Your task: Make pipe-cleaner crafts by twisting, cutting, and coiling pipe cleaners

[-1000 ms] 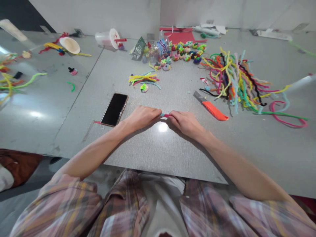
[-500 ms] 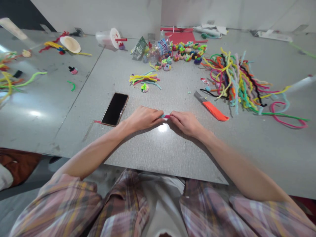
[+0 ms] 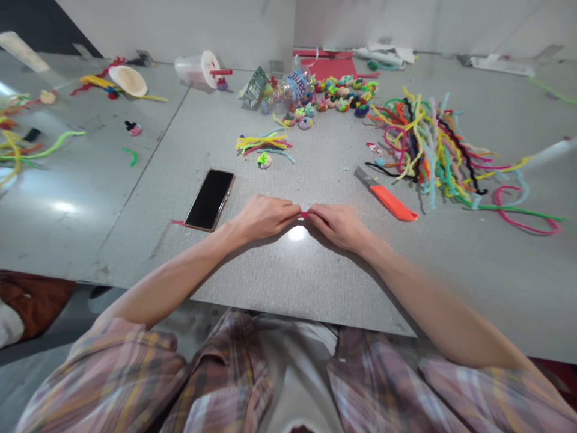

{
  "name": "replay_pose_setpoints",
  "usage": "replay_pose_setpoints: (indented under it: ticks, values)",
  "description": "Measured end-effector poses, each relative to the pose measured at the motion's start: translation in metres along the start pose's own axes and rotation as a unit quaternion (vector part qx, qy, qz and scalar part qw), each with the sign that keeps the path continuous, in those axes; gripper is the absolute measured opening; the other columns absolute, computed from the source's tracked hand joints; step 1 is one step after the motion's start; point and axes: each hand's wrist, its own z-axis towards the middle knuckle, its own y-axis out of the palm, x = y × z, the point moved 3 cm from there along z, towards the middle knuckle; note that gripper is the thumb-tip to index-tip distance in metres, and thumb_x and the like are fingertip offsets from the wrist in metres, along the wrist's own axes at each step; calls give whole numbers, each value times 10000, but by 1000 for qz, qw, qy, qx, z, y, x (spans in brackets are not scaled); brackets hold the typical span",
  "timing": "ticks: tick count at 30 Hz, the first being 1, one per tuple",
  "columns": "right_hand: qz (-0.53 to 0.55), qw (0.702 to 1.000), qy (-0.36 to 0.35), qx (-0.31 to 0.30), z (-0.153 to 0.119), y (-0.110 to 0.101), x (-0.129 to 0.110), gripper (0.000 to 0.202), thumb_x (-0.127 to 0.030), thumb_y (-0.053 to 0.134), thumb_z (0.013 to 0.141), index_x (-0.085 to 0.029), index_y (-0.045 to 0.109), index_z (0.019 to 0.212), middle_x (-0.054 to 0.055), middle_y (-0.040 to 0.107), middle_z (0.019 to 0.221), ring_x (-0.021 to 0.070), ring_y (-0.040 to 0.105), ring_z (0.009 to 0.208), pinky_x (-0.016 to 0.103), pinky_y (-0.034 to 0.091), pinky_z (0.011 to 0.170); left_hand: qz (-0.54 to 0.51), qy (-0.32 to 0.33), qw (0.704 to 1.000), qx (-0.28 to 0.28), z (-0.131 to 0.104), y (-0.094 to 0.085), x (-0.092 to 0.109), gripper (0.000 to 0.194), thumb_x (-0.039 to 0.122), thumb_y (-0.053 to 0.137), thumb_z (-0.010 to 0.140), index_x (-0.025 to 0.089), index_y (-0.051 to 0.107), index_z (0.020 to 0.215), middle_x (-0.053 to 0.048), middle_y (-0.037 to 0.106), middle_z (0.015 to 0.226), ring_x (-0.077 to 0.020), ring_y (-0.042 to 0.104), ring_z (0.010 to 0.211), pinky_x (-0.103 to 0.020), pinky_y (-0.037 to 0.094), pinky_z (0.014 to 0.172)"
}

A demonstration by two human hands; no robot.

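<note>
Between my two hands a short bit of a pink fuzzy piece (image 3: 305, 214) shows, its ends hidden in the fingers. My left hand (image 3: 270, 215) is closed on its left end, knuckles up, low over the grey table (image 3: 270, 270). From the other side my right hand (image 3: 337, 224) pinches the right end. Left of my left hand lies a black-screened phone (image 3: 210, 199). To the right of my right hand is a cutter with an orange handle (image 3: 393, 202). A small bundle of coloured pipe cleaners (image 3: 264, 143) lies beyond the hands, beside a small green-topped pompom piece (image 3: 264, 160).
A big heap of pipe cleaners (image 3: 433, 147) spreads at the right. Many small pompom pieces (image 3: 345, 93) and a plastic bottle (image 3: 295, 87) lie at the back. A cup with a lid (image 3: 195, 69) is on its side, back left, near a white oval dish (image 3: 128, 81).
My left hand has shifted slightly right, toward my right hand. The light blue bit at its fingertips no longer shows, and less of the pink piece is visible.
</note>
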Motion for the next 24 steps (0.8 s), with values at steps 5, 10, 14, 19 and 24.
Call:
replay_pose_setpoints:
  ticks: [5,10,14,19,24]
  values:
    - [-3,1000,-10,10,-1,0,-3,405,-435,402,1240,-240,722,1087,82,810,1009,241,690,897,379,432,798,-9,0,1000,-2,0,0,1,462,470,436,1229,218,747,1000,-63,800,907,-192,690,747,-341,274,598]
    - [9,1000,-11,20,-2,0,-3,369,-425,437,1230,-242,752,1169,98,836,1112,249,726,959,384,480,839,-31,7,999,10,-1,1,1,474,462,440,1224,213,755,971,-70,800,905,-193,698,765,-327,345,617]
    - [17,999,-11,32,-2,0,-3,368,-443,440,1235,-240,742,1176,107,833,1152,251,734,988,387,501,864,-39,3,999,28,-2,1,0,476,474,451,1226,209,760,979,-72,805,928,-192,718,799,-320,354,619]
    - [13,999,-9,33,-3,-1,-3,327,-436,467,1229,-240,724,1178,104,823,1154,250,729,993,384,500,861,-39,2,999,30,-2,2,0,468,493,470,1223,208,765,997,-71,804,934,-197,730,822,-311,355,625]
    - [12,999,-11,34,-2,-1,-3,309,-432,482,1220,-247,725,1174,99,817,1139,248,716,973,381,489,840,-45,-1,998,32,-2,2,-1,450,479,485,1212,205,764,991,-79,803,935,-197,731,825,-307,373,634]
